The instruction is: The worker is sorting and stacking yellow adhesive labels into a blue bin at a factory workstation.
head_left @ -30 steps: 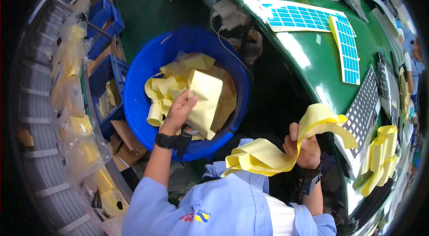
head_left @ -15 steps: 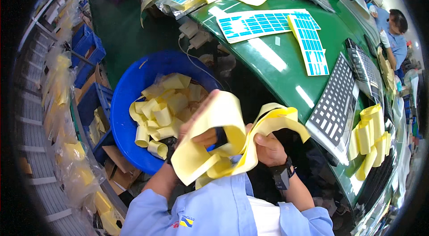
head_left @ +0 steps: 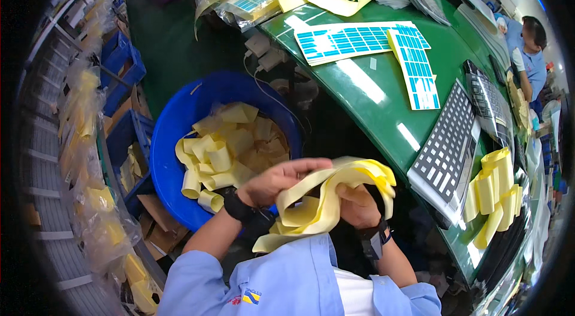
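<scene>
A bunch of long, curled yellow paper strips [head_left: 325, 207] is held in front of my chest, bent into loops. My right hand [head_left: 358, 207] is closed round the strips' right part, its thumb showing on the inner side. At the upper left of the bunch is my left hand [head_left: 278, 181], its fingers reaching along the top loop with the strip between them and the thumb; the fingertips are partly smeared. Behind my left hand stands a round blue tub [head_left: 165, 130] holding many curled yellow paper pieces [head_left: 218, 154].
A green-topped table [head_left: 365, 118] lies to the right, bearing blue-printed label sheets [head_left: 413, 67], a black sheet with white rectangles [head_left: 444, 148] and more yellow strips [head_left: 494, 190]. Blue crates [head_left: 129, 130] and a rack with plastic-wrapped stock stand left. A person [head_left: 527, 52] works far right.
The strips have been pulled down and bunched into a tighter curl. My left hand has come from behind them to the top of the loop. My right hand keeps its grip.
</scene>
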Motion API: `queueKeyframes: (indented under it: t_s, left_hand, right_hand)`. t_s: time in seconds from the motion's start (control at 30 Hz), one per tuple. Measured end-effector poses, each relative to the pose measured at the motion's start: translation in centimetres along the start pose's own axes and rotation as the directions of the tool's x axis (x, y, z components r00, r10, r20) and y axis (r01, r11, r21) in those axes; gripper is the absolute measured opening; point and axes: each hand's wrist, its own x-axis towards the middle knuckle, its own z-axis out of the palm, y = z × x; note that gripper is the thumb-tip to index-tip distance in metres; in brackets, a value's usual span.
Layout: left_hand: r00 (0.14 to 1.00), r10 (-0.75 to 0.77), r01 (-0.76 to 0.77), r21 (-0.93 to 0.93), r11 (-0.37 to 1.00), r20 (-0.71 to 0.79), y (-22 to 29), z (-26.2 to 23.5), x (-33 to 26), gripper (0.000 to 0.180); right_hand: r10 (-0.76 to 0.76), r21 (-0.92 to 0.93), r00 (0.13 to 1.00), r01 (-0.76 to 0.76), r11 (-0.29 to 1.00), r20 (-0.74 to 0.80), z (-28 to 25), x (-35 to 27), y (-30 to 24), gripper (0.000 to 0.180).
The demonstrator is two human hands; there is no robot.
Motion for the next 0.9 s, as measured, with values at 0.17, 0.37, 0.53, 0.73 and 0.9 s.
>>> queueKeyframes:
  t_s: [0.17,0.37,0.53,0.73,0.9]
  left_hand:
    - [0.993,0.106,-0.111,0.108,0.988,0.057,-1.7,0.6,-0.4,0.055]
    - [0.956,0.273,-0.293,0.362,0.885,0.106,-3.2,1.5,-0.2,0.05]
    - [0.977,0.153,-0.207,0.465,0.861,0.152,-3.1,1.8,-0.1,0.05]
    - [0.998,0.056,-0.049,0.368,0.928,-0.007,-3.4,0.1,-1.4,0.045]
    - [0.679,0.623,0.157,0.906,0.393,-0.388,-1.5,-13.0,-6.3,0.033]
  right_hand:
    - [0.003,0.052,0.996,0.002,0.999,-0.09,0.6,0.4,-0.2,0.037]
    - [-0.089,0.033,0.991,0.093,0.995,-0.105,-0.6,0.8,1.2,0.04]
    - [-0.072,-0.022,0.997,0.072,0.997,-0.011,0.2,0.9,0.7,0.045]
    - [-0.22,-0.017,0.975,0.22,0.975,0.039,-0.2,0.9,2.1,0.027]
    - [-0.265,0.259,0.92,0.192,0.947,0.289,-1.9,0.0,-1.0,0.02]
